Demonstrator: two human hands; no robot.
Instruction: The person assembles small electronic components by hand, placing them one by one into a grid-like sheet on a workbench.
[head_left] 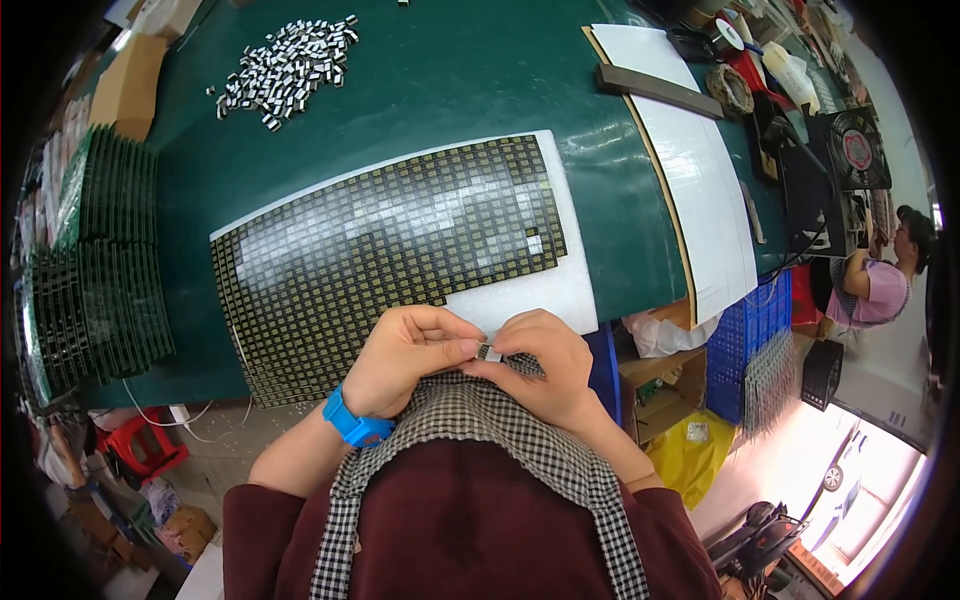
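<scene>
My left hand (402,355) and my right hand (548,368) meet just over the near edge of the table, fingertips pinched together. Between them is a small dark and silver electronic part (486,352), gripped from both sides; whether it is one piece or two I cannot tell. Beyond the hands, rows of small dark square circuit boards (380,240) cover most of a white foam sheet (520,300). One square near the right end of the rows looks pale. A blue watch sits on my left wrist.
On the green table (440,70), a heap of small silver and black parts (290,70) lies far left. Green circuit boards (95,270) stand stacked at left. A dark bar (660,90) rests across a white board (685,170) at right. Another person (870,285) is far right.
</scene>
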